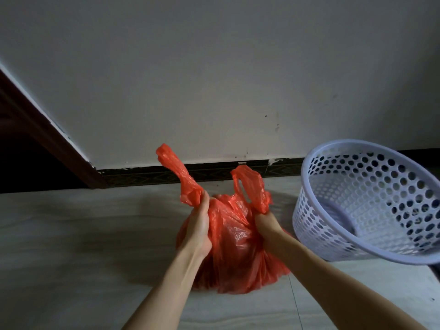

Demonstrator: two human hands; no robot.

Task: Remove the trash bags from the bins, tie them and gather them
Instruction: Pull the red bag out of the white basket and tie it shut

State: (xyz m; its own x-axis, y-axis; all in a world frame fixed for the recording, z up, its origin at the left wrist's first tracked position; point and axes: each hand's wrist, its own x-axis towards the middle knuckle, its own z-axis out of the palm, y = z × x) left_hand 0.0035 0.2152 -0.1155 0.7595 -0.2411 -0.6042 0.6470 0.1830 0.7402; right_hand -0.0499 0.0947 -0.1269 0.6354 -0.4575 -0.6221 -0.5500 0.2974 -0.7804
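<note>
A full red plastic trash bag (234,253) sits on the tiled floor in the middle of the view. My left hand (198,225) grips the base of its left handle, whose loop sticks up and to the left. My right hand (266,223) grips the base of the right handle, which stands up above my fist. The two handles are apart, not knotted. A pale lilac perforated bin (357,203) stands to the right of the bag, with no bag in it.
A white wall with a dark patterned skirting board (147,175) runs behind the bag. A dark brown door frame (47,141) and a dark opening are at the left. Pale floor tiles (83,246) spread to the left and front.
</note>
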